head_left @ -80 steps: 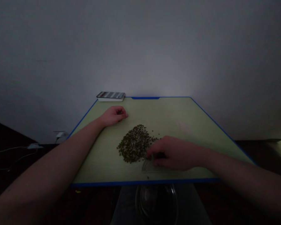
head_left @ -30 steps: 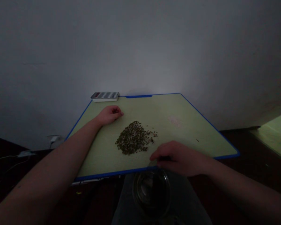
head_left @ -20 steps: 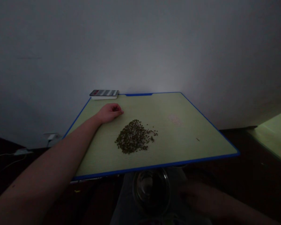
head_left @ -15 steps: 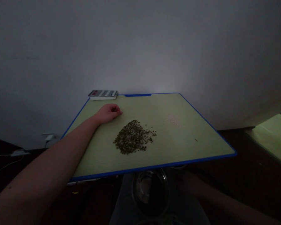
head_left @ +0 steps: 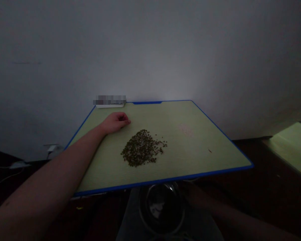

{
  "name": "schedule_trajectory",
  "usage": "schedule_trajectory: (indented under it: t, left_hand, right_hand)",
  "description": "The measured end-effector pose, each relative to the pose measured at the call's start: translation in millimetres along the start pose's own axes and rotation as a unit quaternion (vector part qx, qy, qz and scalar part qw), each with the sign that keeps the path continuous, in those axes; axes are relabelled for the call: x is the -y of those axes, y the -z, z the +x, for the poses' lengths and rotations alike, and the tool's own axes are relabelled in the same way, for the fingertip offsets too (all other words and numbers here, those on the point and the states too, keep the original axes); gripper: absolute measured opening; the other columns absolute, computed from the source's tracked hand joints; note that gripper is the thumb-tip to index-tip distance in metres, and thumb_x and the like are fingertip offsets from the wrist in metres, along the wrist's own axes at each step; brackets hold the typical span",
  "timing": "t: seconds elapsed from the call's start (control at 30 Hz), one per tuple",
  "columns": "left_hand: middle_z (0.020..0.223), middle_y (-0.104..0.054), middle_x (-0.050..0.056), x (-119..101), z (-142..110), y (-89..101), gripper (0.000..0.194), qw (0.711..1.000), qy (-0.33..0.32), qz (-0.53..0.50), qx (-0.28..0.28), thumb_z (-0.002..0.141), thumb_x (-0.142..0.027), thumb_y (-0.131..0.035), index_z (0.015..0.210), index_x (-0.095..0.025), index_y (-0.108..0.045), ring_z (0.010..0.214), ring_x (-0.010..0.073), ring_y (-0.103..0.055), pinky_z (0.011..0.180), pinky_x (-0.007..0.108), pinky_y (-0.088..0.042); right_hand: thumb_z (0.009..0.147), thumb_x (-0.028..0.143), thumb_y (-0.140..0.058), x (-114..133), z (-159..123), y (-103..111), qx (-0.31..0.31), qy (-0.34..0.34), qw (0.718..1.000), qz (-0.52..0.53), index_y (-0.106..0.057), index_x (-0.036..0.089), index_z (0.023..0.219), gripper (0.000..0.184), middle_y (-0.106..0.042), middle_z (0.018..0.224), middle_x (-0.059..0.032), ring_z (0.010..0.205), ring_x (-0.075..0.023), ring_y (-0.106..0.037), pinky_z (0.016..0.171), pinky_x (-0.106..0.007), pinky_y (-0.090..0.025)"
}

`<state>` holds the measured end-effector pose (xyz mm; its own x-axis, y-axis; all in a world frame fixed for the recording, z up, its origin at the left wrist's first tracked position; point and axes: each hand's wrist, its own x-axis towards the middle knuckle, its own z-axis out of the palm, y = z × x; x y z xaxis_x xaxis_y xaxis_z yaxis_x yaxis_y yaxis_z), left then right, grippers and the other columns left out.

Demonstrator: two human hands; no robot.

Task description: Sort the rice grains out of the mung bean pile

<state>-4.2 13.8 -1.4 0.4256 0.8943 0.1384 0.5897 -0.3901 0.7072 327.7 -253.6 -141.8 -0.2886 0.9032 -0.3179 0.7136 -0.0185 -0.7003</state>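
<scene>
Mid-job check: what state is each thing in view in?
Left hand: curled, resting on the board.
Right hand: below the board's near edge beside the bowl, too dim to read.
Small green beans: in one loose pile, a few strays at right.
Green board: flat, blue-edged.
Glass bowl: below the board, contents too dark to tell.

- board point(head_left: 185, 160): pale green, bright blue edge
- beans point(head_left: 140, 149): dark olive, speckled
- smudge point(head_left: 185, 130): faint pink
- speck point(head_left: 210, 151): reddish
- wall point(head_left: 150, 50): plain grey, paler above board
- phone point(head_left: 109, 99): blurred grey mosaic
- base point(head_left: 109, 105): white
- bowl point(head_left: 163, 209): clear glass, dark inside, white glints
- trousers point(head_left: 130, 221): grey
- floor point(head_left: 266, 201): dark brown
</scene>
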Motion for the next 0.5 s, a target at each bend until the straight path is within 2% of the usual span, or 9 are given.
schedule_trajectory:
  t: [0.1, 0.33, 0.5]
  left_hand:
    - [0.054, -0.048, -0.004, -1, 0, -0.4, 0.028, 1.000, 0.003, 0.002, -0.003, 0.066, -0.044, -0.062, 0.067, -0.017, -0.055, 0.051, 0.0095, -0.041, 0.051, 0.024, -0.033]
    - [0.056, -0.050, -0.004, 1, -1, 0.1, 0.029, 1.000, 0.005, 0.013, -0.006, 0.068, -0.045, -0.062, 0.069, -0.017, -0.056, 0.053, 0.0100, -0.043, 0.052, 0.023, -0.033]
    - [0.055, -0.049, -0.004, -6, -3, 1.4, 0.028, 1.000, 0.012, 0.013, 0.005, 0.068, -0.045, -0.061, 0.069, -0.017, -0.056, 0.052, 0.0097, -0.042, 0.051, 0.023, -0.033]
  right_hand:
    - [0.094, 0.045, -0.032, 0, -10, 4, -0.010, -0.007, 1.000, 0.023, -0.063, 0.019, 0.123, 0.050, -0.063, 0.125, -0.0127, 0.117, -0.0266, -0.057, 0.104, -0.044, -0.037]
    - [0.093, 0.047, -0.033, -5, -16, -1, 0.002, -0.010, 0.999, 0.041, -0.063, 0.016, 0.121, 0.051, -0.062, 0.126, -0.0148, 0.119, -0.0269, -0.055, 0.106, -0.045, -0.035]
    - [0.093, 0.051, -0.029, -2, -22, 7, -0.017, -0.009, 0.998, 0.058, -0.063, 0.020, 0.120, 0.053, -0.063, 0.124, -0.0136, 0.115, -0.0272, -0.058, 0.099, -0.046, -0.043]
